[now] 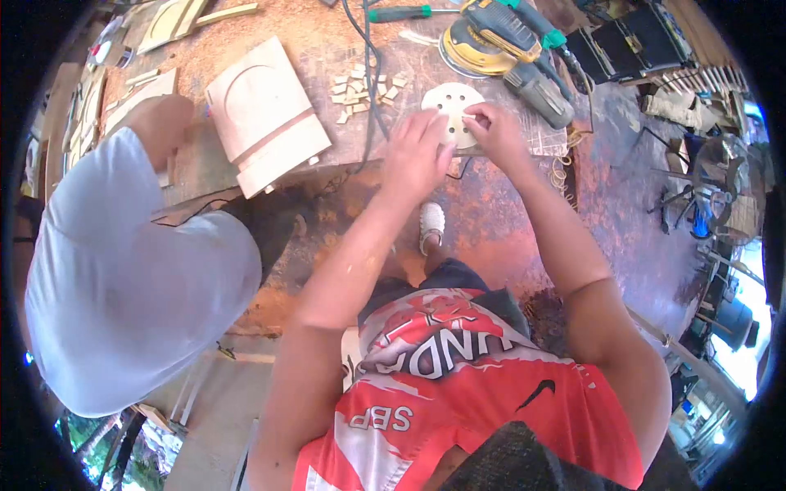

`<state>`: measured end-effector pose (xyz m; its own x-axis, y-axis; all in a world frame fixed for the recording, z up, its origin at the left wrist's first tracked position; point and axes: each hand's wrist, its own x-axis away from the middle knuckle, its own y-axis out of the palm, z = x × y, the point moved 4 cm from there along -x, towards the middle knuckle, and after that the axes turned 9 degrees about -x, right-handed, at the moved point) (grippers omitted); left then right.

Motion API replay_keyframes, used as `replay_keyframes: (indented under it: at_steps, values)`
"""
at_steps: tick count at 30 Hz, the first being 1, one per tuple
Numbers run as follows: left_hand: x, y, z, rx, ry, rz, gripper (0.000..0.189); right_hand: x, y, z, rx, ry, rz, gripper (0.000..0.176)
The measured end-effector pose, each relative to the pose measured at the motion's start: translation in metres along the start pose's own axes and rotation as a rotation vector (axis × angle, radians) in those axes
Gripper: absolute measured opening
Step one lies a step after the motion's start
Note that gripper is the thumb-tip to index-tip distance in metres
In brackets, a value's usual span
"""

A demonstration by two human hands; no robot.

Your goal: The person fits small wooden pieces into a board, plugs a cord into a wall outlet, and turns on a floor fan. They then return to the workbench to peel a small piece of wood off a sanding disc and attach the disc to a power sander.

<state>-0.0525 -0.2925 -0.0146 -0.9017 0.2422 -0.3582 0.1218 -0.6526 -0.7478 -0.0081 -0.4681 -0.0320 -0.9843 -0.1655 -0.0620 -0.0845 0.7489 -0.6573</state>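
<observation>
A round, cream sanding disc (444, 97) with several punched holes lies at the near edge of the workbench, in front of me. My right hand (498, 137) pinches its right edge between thumb and fingers. On the opposite side my left hand (416, 155) has its fingers closed over the left edge, covering part of the disc. Just beyond, a yellow and black orbital sander (490, 37) rests on its side. A pile of small wooden blocks (360, 88) sits left of the disc, crossed by a dark cable (372, 65).
A co-worker in a pale shirt (139, 270) stands close on my left, one arm over the bench. A wooden panel with an arched groove (266, 102) overhangs the bench edge. A green-handled screwdriver (399, 14) and sawdust (237, 37) lie farther back.
</observation>
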Motion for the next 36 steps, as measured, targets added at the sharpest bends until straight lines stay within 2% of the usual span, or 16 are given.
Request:
replay_keyframes:
  at_steps: [3, 5, 8, 14, 16, 18, 21, 24, 25, 27, 28, 30, 33, 36]
  values:
    - [-0.023, 0.035, -0.005, -0.102, -0.037, 0.058, 0.049, -0.009, 0.000, 0.005, 0.070, -0.083, -0.025, 0.017]
    - [-0.024, 0.046, -0.009, -0.240, -0.028, -0.052, 0.057, -0.012, 0.004, 0.010, 0.108, -0.147, -0.070, 0.015]
    - [-0.024, 0.044, -0.010, -0.219, -0.061, -0.064, 0.060, -0.008, 0.008, 0.012, 0.088, -0.220, -0.100, 0.012]
    - [-0.022, 0.047, -0.013, -0.233, -0.074, -0.043, 0.060, -0.012, 0.010, 0.010, 0.104, -0.346, -0.132, 0.014]
    - [-0.019, 0.048, -0.016, -0.245, -0.085, -0.032, 0.059, -0.017, 0.007, 0.010, 0.050, -0.068, -0.196, 0.017]
    - [-0.018, 0.049, -0.016, -0.227, -0.071, -0.024, 0.058, -0.020, 0.008, 0.016, 0.000, -0.061, -0.215, 0.019]
    - [-0.015, 0.049, -0.017, -0.249, -0.063, 0.013, 0.056, -0.019, 0.006, 0.007, 0.055, -0.298, -0.180, 0.016]
    - [-0.013, 0.049, -0.018, -0.257, -0.049, 0.038, 0.056, -0.018, 0.009, 0.003, 0.140, -0.411, -0.157, 0.014]
    - [-0.012, 0.048, -0.019, -0.251, -0.066, 0.046, 0.056, -0.017, 0.010, 0.000, 0.147, -0.418, -0.174, 0.014]
    - [-0.011, 0.049, -0.018, -0.217, -0.079, 0.062, 0.054, -0.018, 0.010, 0.003, 0.094, -0.194, -0.173, 0.011]
    - [-0.010, 0.050, -0.019, -0.212, -0.095, 0.070, 0.054, -0.020, 0.011, 0.004, 0.102, -0.199, -0.189, 0.011]
    - [-0.010, 0.048, -0.018, -0.233, -0.056, 0.152, 0.051, -0.020, 0.009, 0.002, 0.182, -0.365, -0.196, 0.012]
    - [-0.004, 0.040, -0.015, -0.257, -0.083, 0.174, 0.050, -0.021, 0.012, -0.002, 0.284, -0.470, -0.218, 0.013]
    - [-0.005, 0.040, -0.017, -0.241, -0.072, 0.182, 0.050, -0.023, 0.013, -0.007, 0.274, -0.491, -0.276, 0.011]
